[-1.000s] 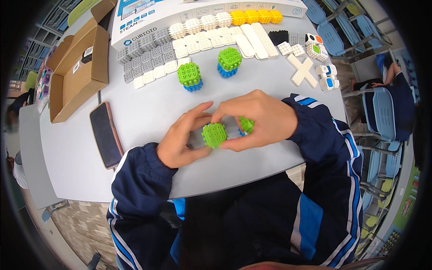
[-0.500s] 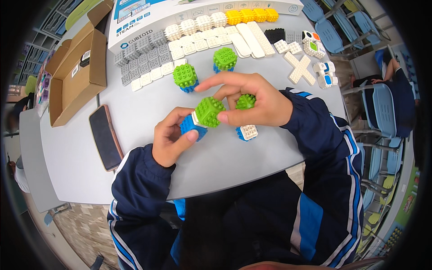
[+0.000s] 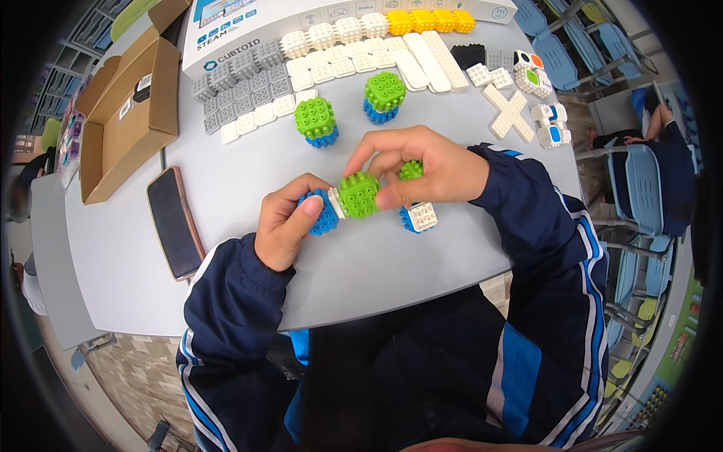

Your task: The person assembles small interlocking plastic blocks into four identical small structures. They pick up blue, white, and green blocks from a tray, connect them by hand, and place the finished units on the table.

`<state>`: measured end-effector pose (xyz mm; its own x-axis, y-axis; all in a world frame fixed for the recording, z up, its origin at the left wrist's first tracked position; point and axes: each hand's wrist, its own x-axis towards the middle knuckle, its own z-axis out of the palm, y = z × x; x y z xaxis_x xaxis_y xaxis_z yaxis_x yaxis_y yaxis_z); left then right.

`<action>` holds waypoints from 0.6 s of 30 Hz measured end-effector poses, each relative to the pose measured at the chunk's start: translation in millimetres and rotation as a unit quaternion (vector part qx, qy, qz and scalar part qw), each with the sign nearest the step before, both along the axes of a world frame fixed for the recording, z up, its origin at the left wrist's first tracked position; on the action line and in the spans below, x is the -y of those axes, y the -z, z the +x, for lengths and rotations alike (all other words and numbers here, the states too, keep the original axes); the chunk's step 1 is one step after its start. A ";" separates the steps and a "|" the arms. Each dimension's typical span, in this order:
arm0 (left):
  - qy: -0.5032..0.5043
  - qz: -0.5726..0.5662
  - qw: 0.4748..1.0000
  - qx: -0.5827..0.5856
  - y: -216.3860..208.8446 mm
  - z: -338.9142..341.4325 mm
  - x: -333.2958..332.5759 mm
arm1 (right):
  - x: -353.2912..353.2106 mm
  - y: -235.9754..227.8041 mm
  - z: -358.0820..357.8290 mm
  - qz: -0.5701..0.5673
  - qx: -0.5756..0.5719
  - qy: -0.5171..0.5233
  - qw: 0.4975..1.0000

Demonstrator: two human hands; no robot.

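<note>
My left hand grips a studded blue cube block, thumb on top. A thin white connector plate sits between it and a studded green cube block, the three in a row. My right hand pinches the green block from the right with thumb and fingers. Partly hidden behind that hand is another green block. Just below it lies a blue block with a white plate on it. Farther back stand two green blocks, one on the left and one on the right, each on a blue block.
Along the back, grey blocks, white blocks and yellow blocks line up before a large white box. A white X-shaped piece lies at right. A phone and an open cardboard box are at left.
The held blocks have turned from a slant to nearly level, and the green one has shifted slightly right. The white plate between them shows more. My left thumb has moved up onto the blue block.
</note>
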<state>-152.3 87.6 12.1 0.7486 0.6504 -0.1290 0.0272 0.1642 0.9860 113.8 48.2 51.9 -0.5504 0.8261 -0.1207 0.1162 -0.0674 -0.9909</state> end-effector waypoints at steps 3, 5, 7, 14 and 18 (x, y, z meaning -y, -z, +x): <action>-0.003 0.034 0.999 0.001 1.6 4.2 3.1 | 0.3 2.4 -0.9 -0.019 0.000 0.000 1.000; -0.006 0.054 0.998 -0.004 2.8 4.4 4.0 | 1.0 5.8 -2.8 -0.008 0.006 0.009 1.000; -0.004 0.069 0.998 -0.013 3.5 4.0 3.8 | 1.7 6.4 -3.4 -0.003 0.010 0.018 1.000; -0.033 0.177 0.984 -0.014 1.8 0.4 8.2 | 0.9 -9.8 -0.6 0.072 -0.002 0.013 0.997; -0.032 0.185 0.982 0.024 2.9 -1.8 8.6 | -1.2 -17.1 5.7 0.031 -0.047 0.021 0.998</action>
<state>-154.1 79.1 9.2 0.7038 0.6925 0.1587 -0.0192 -0.2048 0.9786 119.5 49.4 69.0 -0.5214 0.8531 -0.0182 0.0207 -0.0087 -0.9997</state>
